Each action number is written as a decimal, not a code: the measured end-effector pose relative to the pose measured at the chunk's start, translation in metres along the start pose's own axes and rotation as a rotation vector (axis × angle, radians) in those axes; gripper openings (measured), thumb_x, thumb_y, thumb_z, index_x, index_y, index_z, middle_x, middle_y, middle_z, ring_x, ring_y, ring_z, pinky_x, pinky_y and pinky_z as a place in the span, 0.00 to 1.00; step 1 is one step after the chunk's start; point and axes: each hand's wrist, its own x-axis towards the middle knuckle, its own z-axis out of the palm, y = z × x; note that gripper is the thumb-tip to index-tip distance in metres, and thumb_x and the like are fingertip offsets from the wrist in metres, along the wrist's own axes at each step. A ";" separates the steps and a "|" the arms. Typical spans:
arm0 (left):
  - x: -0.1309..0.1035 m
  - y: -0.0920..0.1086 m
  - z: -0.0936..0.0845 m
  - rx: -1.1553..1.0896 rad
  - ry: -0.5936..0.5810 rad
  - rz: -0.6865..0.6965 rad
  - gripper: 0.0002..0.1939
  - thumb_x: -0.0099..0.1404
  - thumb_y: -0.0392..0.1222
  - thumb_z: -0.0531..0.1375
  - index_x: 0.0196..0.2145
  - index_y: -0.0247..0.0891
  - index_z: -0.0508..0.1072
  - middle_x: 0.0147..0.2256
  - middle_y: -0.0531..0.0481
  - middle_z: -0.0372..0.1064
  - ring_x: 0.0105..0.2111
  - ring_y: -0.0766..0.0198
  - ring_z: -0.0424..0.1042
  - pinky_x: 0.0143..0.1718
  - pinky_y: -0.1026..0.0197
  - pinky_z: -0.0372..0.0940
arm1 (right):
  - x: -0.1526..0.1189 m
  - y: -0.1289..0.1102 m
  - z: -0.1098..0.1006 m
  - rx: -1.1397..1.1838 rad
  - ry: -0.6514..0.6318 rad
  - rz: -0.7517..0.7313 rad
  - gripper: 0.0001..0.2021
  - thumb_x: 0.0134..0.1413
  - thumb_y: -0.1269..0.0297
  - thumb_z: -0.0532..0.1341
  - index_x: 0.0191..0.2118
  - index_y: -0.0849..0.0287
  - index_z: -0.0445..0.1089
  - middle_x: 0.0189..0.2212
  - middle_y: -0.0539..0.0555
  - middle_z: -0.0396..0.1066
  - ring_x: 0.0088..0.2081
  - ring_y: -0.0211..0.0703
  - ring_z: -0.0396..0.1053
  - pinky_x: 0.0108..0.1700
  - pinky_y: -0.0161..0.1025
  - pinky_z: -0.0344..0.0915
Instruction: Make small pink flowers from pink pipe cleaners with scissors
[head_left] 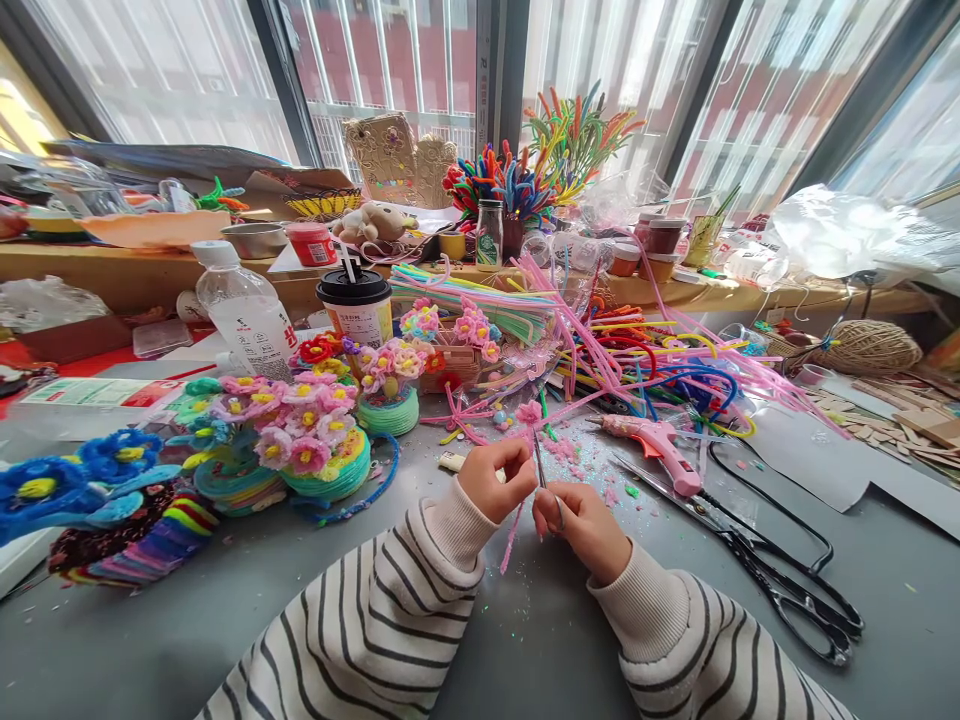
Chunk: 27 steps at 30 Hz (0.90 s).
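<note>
My left hand [495, 480] is closed, its thumb and fingertips pinching a pink pipe cleaner [510, 545] whose loose end hangs below between my hands. Just above the fingers is a small pink fuzzy tuft [529, 412], which looks joined to it. Closed around the handles of small scissors [538, 458], my right hand [583, 525] keeps their narrow blades pointing up beside my left fingertips. Pink fuzz clippings [566, 455] and glitter are scattered on the grey table [525, 640] beyond and under my hands.
A pink glue gun [664, 450] and large black-handled scissors [757, 565] lie at right. Pipe-cleaner flowers [307, 420] in coiled pots crowd the left, near a lidded cup [354, 300] and a plastic bottle [247, 310]. Loose pipe cleaners [600, 350] are heaped behind.
</note>
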 end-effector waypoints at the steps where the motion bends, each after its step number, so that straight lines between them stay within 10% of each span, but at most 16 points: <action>1: 0.000 0.000 0.000 0.001 -0.004 0.003 0.10 0.50 0.37 0.47 0.15 0.36 0.52 0.15 0.57 0.47 0.18 0.73 0.49 0.21 0.69 0.49 | 0.000 -0.001 0.000 -0.003 0.004 0.001 0.26 0.43 0.43 0.45 0.13 0.62 0.58 0.11 0.46 0.48 0.16 0.30 0.47 0.20 0.31 0.45; 27: 0.001 -0.002 0.001 -0.184 0.042 -0.062 0.12 0.54 0.40 0.48 0.15 0.35 0.56 0.14 0.58 0.52 0.16 0.74 0.53 0.21 0.69 0.52 | 0.001 -0.001 -0.003 -0.017 0.244 0.052 0.23 0.43 0.47 0.49 0.11 0.60 0.54 0.10 0.44 0.45 0.15 0.30 0.44 0.18 0.31 0.43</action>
